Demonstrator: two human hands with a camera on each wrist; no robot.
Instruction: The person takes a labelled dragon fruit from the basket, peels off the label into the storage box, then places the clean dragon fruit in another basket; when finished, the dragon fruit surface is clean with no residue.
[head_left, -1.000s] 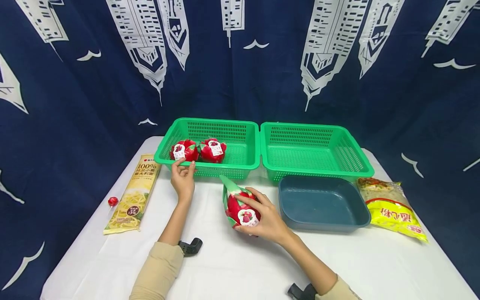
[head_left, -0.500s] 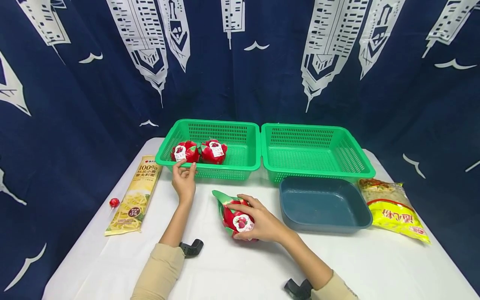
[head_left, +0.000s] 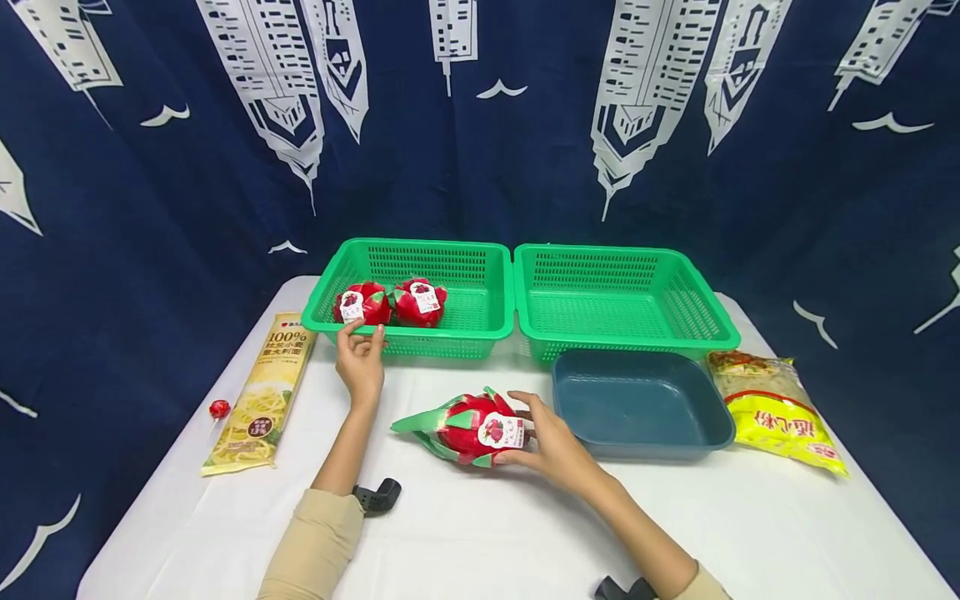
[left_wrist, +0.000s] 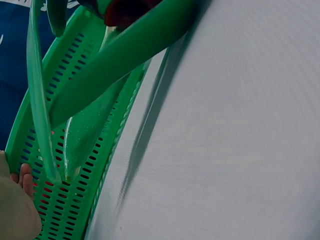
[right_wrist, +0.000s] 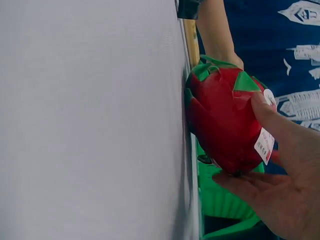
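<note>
My right hand [head_left: 558,450] holds a red dragon fruit [head_left: 468,425] by its right end, thumb on the near side and fingers on the far side. The fruit lies low over the white table, its long green tip pointing left and a white label facing up. In the right wrist view, thumb and fingers span the fruit [right_wrist: 220,117]. My left hand [head_left: 360,362] grips the front rim of the left green basket [head_left: 420,332]. Two more labelled dragon fruits, the left one [head_left: 375,307] and the right one [head_left: 412,312], sit inside it. Green leaves [left_wrist: 120,65] cross the left wrist view.
A second green basket [head_left: 600,343] stands right of the first, with a blue tub [head_left: 645,454] before it. At the far right lies a yellow pasta bag [head_left: 780,425]. A pasta packet [head_left: 262,392] and a red lollipop [head_left: 219,409] lie at the left.
The right hand has turned the dragon fruit so its green tip swings from up-left to left, and the grip has shifted toward its right end. The left hand stays at the basket rim.
</note>
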